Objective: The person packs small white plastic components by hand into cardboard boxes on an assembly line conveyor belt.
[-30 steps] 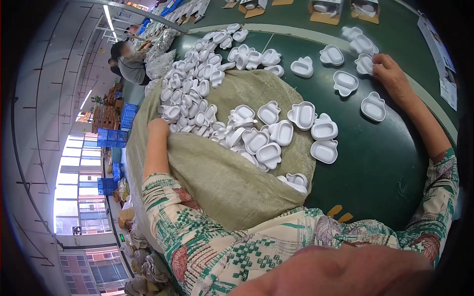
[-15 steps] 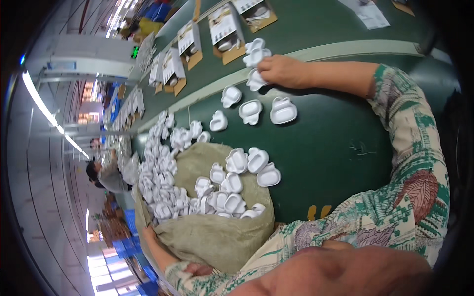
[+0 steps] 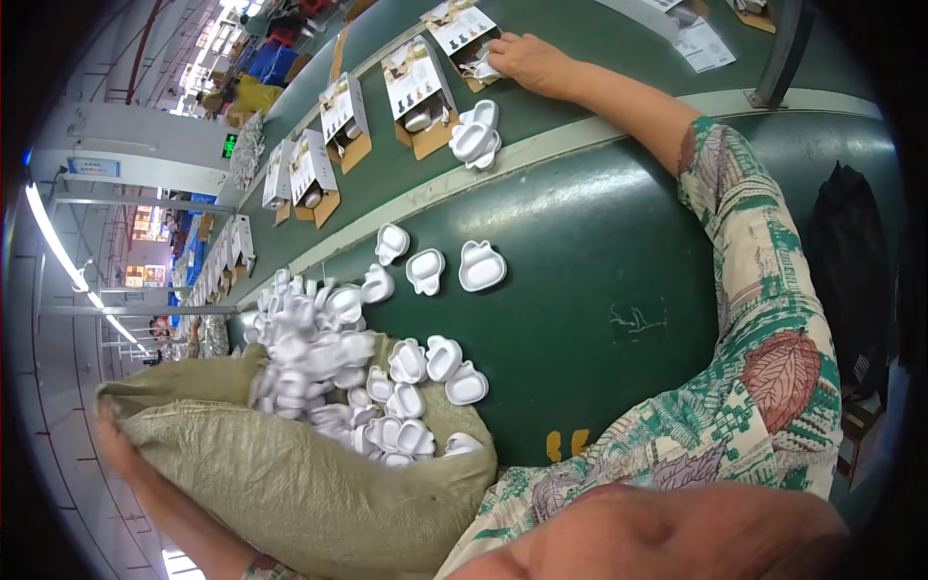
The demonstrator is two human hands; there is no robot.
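Note:
My left hand (image 3: 118, 445) is closed on the edge of an olive woven sack (image 3: 290, 474), holding it up at the far left. White plastic pieces (image 3: 329, 353), rounded and shallow with a raised rim, lie heaped in the sack's mouth; some are blurred by motion. My right hand (image 3: 530, 66) reaches to the opening of a printed carton (image 3: 462, 29), its fingers curled beside something white inside. What those fingers pinch is hidden. A small stack of white pieces (image 3: 476, 135) rests on the pale rail below that hand.
Several open cartons (image 3: 418, 87) with brown flaps line the far green belt (image 3: 570, 24). A pale rail (image 3: 599, 121) divides it from the near green surface (image 3: 580, 319), where a few loose white pieces (image 3: 481, 266) lie. A metal post (image 3: 781, 58) stands at the far right.
My right hand has moved from the stacked white pieces to the carton's opening. My left hand has pulled the sack's edge outward and up, and the heaped pieces are shifting.

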